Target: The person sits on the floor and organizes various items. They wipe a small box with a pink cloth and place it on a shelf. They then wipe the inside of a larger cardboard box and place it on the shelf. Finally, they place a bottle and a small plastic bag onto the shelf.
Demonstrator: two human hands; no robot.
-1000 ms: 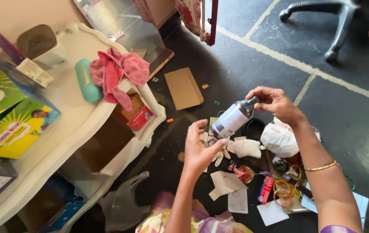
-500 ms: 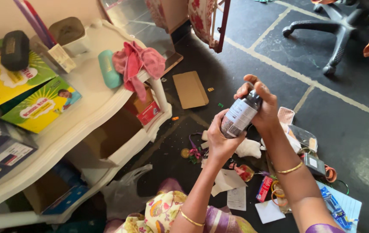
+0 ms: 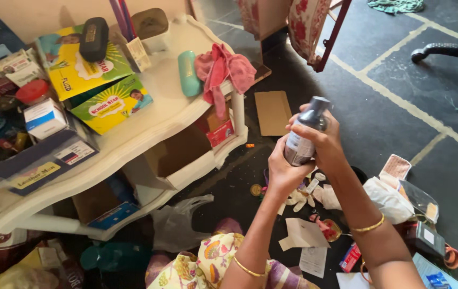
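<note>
I hold a small dark bottle [image 3: 305,131] with a pale label and a dark cap upright in front of me, above the cluttered dark floor. My left hand [image 3: 281,172] cups its lower part from below. My right hand [image 3: 322,145] wraps around its body and neck from the right. Both wrists wear gold bangles. Scraps of white paper [image 3: 304,233], a white cloth [image 3: 326,197] and small trinkets lie on the floor under my hands.
A white curved shelf unit [image 3: 149,126] at the left carries yellow-green boxes [image 3: 112,103], a teal case [image 3: 188,73] and a pink cloth [image 3: 222,70]. A brown card [image 3: 272,112] lies on the floor. An office chair base [image 3: 453,53] stands far right.
The bottle has gone from slanted to upright, and both hands have closed around it. My view has swung left, showing more of the shelf.
</note>
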